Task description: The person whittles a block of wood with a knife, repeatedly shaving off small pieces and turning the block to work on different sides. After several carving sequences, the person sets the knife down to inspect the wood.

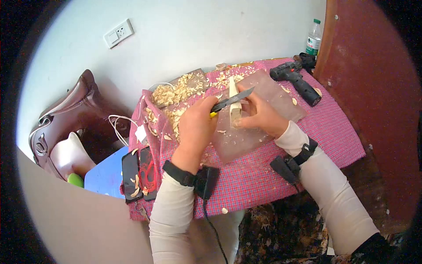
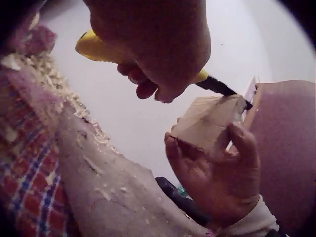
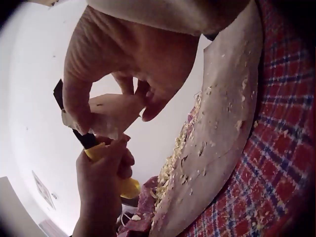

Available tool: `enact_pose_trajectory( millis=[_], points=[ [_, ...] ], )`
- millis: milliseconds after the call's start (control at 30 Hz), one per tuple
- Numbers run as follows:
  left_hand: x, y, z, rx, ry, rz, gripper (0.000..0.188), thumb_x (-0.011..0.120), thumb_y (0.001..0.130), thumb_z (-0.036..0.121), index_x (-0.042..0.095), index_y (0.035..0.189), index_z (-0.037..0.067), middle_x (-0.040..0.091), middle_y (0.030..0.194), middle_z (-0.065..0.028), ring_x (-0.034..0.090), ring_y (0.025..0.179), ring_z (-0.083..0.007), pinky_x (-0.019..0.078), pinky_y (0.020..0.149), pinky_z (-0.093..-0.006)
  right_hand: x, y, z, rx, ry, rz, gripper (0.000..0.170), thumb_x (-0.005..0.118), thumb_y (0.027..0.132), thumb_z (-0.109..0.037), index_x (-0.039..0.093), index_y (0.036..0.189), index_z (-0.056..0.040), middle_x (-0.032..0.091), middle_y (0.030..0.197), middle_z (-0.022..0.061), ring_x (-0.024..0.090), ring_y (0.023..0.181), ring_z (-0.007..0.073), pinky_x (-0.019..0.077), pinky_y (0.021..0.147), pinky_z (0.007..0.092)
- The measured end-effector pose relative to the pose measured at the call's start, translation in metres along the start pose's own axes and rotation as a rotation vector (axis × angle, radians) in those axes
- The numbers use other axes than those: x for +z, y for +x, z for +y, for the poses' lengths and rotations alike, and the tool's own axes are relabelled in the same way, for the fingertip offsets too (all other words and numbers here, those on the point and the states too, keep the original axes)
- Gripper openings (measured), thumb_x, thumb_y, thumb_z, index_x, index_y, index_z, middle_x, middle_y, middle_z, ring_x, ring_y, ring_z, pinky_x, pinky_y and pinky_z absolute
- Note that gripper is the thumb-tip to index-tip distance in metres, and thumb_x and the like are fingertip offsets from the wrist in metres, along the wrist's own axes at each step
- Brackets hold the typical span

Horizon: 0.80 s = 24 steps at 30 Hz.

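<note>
Wood block (image 1: 235, 115) sits between the pinching thumb and fingers of my right hand (image 1: 264, 116); my left hand (image 1: 197, 121) grips the knife (image 1: 231, 99), crossing the block near those fingertips; contact I can't quite judge.

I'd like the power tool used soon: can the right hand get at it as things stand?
Probably, but only after letting go: the right hand holds the wood. Nothing seems to stand between that hand and the power tool.
</note>
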<state>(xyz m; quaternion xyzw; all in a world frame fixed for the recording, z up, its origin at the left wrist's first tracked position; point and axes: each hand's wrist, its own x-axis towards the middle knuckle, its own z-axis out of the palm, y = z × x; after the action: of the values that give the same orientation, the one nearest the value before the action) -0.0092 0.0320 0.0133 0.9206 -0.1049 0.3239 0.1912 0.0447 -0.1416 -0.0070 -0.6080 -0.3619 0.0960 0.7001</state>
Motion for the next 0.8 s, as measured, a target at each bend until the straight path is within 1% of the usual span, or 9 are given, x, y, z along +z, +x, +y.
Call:
enact_pose_trajectory(
  millis=[67, 233, 300, 400, 467, 533, 600, 700, 800],
  points=[
    [0.001, -0.003, 0.002, 0.038, -0.013, 0.067, 0.018, 0.061, 0.068, 0.009, 0.054, 0.085, 0.011, 0.057, 0.075, -0.0109, 0.057, 0.069, -0.0317, 0.0455, 0.059, -0.0409, 0.001, 0.0, 0.005, -0.011, -0.002, -0.003, 0.088, 0.074, 0.06, -0.01, 0.025, 0.132, -0.0001, 0.041, 0.119, 0.0104, 0.048, 0.104, 0.0223, 0.0438, 0.084, 0.0324],
    [0.002, -0.006, -0.004, 0.042, 0.007, 0.059, 0.018, 0.061, 0.068, 0.009, 0.055, 0.085, 0.01, 0.057, 0.076, -0.0106, 0.057, 0.069, -0.0315, 0.0456, 0.059, -0.041, -0.002, -0.001, 0.008, 0.01, -0.056, -0.016, 0.089, 0.073, 0.061, -0.009, 0.022, 0.133, 0.0005, 0.04, 0.12, 0.0109, 0.047, 0.105, 0.0219, 0.0435, 0.085, 0.0317],
    [0.003, -0.008, -0.004, 0.05, -0.009, 0.065, 0.018, 0.061, 0.068, 0.009, 0.055, 0.085, 0.01, 0.057, 0.077, -0.0106, 0.057, 0.069, -0.0315, 0.0457, 0.059, -0.0409, -0.002, -0.003, 0.005, 0.041, 0.043, -0.013, 0.09, 0.072, 0.062, -0.008, 0.019, 0.134, 0.0007, 0.039, 0.123, 0.011, 0.046, 0.109, 0.0222, 0.0427, 0.086, 0.0309],
    [0.001, -0.008, -0.002, 0.042, -0.024, 0.08, 0.018, 0.061, 0.068, 0.009, 0.055, 0.084, 0.009, 0.057, 0.077, -0.0105, 0.057, 0.069, -0.0314, 0.0459, 0.059, -0.0407, -0.001, -0.001, 0.0, 0.046, 0.045, -0.035, 0.091, 0.071, 0.062, -0.007, 0.017, 0.135, 0.0005, 0.038, 0.125, 0.0113, 0.044, 0.111, 0.0217, 0.0422, 0.087, 0.0298],
    [0.0, -0.008, -0.003, -0.013, -0.026, 0.01, 0.023, 0.063, 0.072, 0.012, 0.06, 0.095, 0.011, 0.061, 0.082, -0.012, 0.059, 0.075, -0.0314, 0.047, 0.063, -0.039, 0.002, -0.003, -0.005, 0.058, 0.078, -0.034, 0.091, 0.071, 0.063, -0.007, 0.017, 0.135, 0.0004, 0.038, 0.124, 0.0114, 0.045, 0.11, 0.0212, 0.0422, 0.087, 0.0295],
    [0.001, -0.007, -0.006, -0.011, -0.04, 0.017, 0.023, 0.063, 0.072, 0.012, 0.059, 0.095, 0.011, 0.061, 0.082, -0.0121, 0.059, 0.075, -0.0315, 0.047, 0.063, -0.0389, 0.004, -0.002, -0.005, 0.067, 0.116, -0.029, 0.09, 0.072, 0.063, -0.007, 0.018, 0.135, 0.0004, 0.039, 0.123, 0.0115, 0.045, 0.11, 0.0207, 0.0421, 0.087, 0.0292],
    [0.001, -0.007, -0.006, -0.006, -0.054, 0.024, 0.022, 0.063, 0.072, 0.011, 0.059, 0.094, 0.011, 0.061, 0.082, -0.0122, 0.059, 0.075, -0.0316, 0.047, 0.063, -0.0388, 0.004, -0.001, -0.003, 0.035, 0.0, -0.025, 0.089, 0.073, 0.063, -0.009, 0.02, 0.134, 0.0004, 0.042, 0.12, 0.0112, 0.047, 0.108, 0.0196, 0.0426, 0.086, 0.0291],
    [0.0, -0.007, -0.004, -0.049, 0.006, -0.022, 0.023, 0.063, 0.071, 0.009, 0.059, 0.093, 0.011, 0.061, 0.081, -0.0127, 0.059, 0.075, -0.0319, 0.0471, 0.063, -0.0387, 0.004, -0.002, -0.006, 0.057, -0.015, -0.004, 0.09, 0.075, 0.062, -0.011, 0.022, 0.133, 0.0005, 0.046, 0.117, 0.0108, 0.048, 0.106, 0.0193, 0.043, 0.086, 0.029],
    [-0.001, -0.007, -0.004, 0.002, -0.015, -0.009, 0.025, 0.062, 0.068, 0.007, 0.059, 0.093, 0.01, 0.06, 0.08, -0.0133, 0.059, 0.075, -0.0324, 0.047, 0.064, -0.039, 0.0, 0.001, 0.003, -0.003, -0.04, 0.012, 0.09, 0.078, 0.06, -0.013, 0.025, 0.132, 0.0008, 0.047, 0.116, 0.0112, 0.049, 0.105, 0.0189, 0.0433, 0.085, 0.0291]
  ],
)
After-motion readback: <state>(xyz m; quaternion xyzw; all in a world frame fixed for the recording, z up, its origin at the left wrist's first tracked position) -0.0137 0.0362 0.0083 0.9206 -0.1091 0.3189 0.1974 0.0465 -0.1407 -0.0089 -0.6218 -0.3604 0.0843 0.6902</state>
